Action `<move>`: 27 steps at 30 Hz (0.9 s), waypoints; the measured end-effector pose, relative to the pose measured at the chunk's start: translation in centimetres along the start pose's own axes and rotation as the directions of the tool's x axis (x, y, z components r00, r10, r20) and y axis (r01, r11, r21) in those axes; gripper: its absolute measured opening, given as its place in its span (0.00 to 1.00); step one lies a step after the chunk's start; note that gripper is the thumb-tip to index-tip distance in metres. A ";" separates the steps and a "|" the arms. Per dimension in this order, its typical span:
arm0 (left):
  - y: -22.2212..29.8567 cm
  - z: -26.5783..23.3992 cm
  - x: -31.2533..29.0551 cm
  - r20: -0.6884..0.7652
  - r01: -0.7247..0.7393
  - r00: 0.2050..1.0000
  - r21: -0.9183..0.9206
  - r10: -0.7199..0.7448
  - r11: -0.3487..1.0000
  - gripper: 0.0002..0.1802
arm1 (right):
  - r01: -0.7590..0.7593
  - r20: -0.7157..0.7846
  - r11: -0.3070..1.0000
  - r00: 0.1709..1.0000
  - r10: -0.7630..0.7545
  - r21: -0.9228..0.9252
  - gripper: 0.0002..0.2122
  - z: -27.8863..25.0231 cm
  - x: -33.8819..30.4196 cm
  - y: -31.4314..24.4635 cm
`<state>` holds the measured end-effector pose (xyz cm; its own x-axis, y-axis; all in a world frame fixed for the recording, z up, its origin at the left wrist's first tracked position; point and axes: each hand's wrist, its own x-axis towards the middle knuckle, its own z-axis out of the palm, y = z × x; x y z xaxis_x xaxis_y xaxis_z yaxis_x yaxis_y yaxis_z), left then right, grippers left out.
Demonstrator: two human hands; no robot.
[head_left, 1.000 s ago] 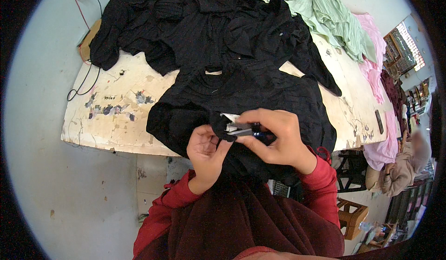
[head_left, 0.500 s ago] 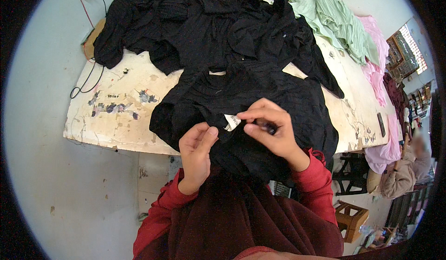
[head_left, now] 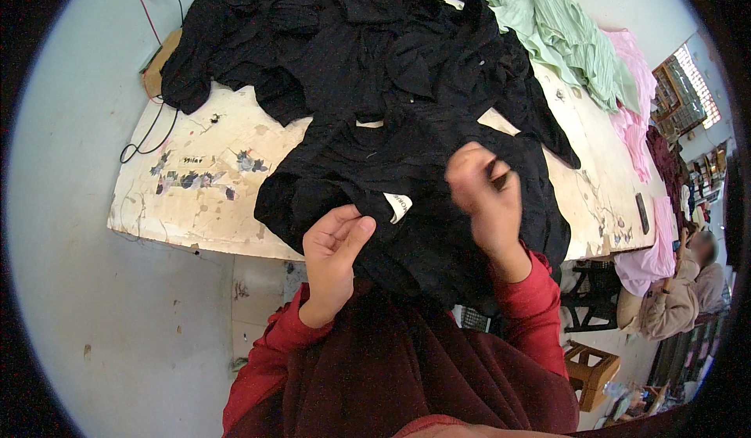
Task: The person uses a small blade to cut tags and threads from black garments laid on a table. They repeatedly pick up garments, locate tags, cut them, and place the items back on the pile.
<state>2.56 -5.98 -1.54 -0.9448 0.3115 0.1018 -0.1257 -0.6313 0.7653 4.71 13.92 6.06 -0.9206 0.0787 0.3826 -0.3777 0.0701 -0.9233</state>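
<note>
A black garment (head_left: 438, 242) of thin crinkled cloth lies over the near edge of the table and hangs toward my lap. My left hand (head_left: 335, 254) pinches its edge between thumb and fingers, just left of a small white label (head_left: 399, 206) with dark print. Above the cloth, to the right of the label, my right hand (head_left: 485, 195) is raised and smeared by motion. Its fingers are curled round a small black object (head_left: 496, 174), mostly hidden, whose kind I cannot make out.
More black garments (head_left: 344, 55) are heaped on the worn pale table (head_left: 195, 219). Light green cloth (head_left: 563, 39) and pink cloth (head_left: 632, 137) lie along the right side. A dark flat object (head_left: 641, 213) rests near the right edge. A person (head_left: 677, 305) sits beyond, right.
My right hand has let go of the label and lifted up and to the right. The label now stands free. My left hand keeps its pinch on the garment.
</note>
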 end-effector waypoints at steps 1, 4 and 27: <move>0.0 0.0 0.0 -0.009 0.006 1.000 0.004 -0.006 1.000 0.12 | -0.021 -0.028 0.993 0.999 0.024 0.116 0.04 -0.3 0.1 -0.3; -0.1 0.3 -0.1 0.059 -0.042 0.997 -0.054 0.045 0.998 0.12 | -0.015 -0.194 0.919 0.979 -0.068 -0.394 0.05 -0.1 0.2 -1.3; 5.4 1.0 1.7 0.411 -0.504 0.818 0.849 0.402 0.158 0.19 | -0.519 0.230 0.851 0.841 0.490 0.087 0.09 2.3 0.8 1.0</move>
<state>0.56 -8.18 3.43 -0.6993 0.2929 0.6520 0.7133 0.3461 0.6095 3.38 11.79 5.31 -0.9821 -0.1278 -0.1382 0.1476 -0.0674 -0.9867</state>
